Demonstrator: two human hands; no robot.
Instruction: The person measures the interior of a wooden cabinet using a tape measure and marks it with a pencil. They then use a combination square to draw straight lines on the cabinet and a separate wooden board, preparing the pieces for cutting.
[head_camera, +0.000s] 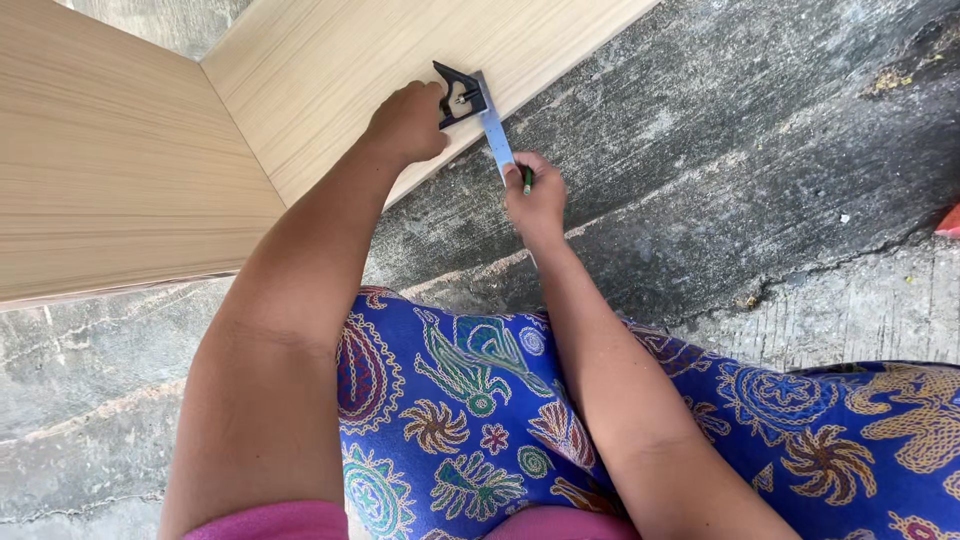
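Nearest the camera, a blue patterned cloth (470, 400) is seen draped over the lap, with both bare forearms stretched out above it toward the far side. Beyond the cloth, cracked grey concrete floor (760, 190) is spread across the scene. The right hand (535, 195) is held just past the lap, its grip pressed together on a green pencil (527, 180), whose tip is set against the metal blade of a combination square (478, 108). The blade is laid slanting out over the floor, off the edge of a pale wooden board (330, 80). Slightly farther and to the left, the left hand (408, 122) is rested on that board, its grip curled down against the square's black head, which is pressed to the board's edge. A second pale board (110, 160) is seen at the left, meeting the first at an angle.
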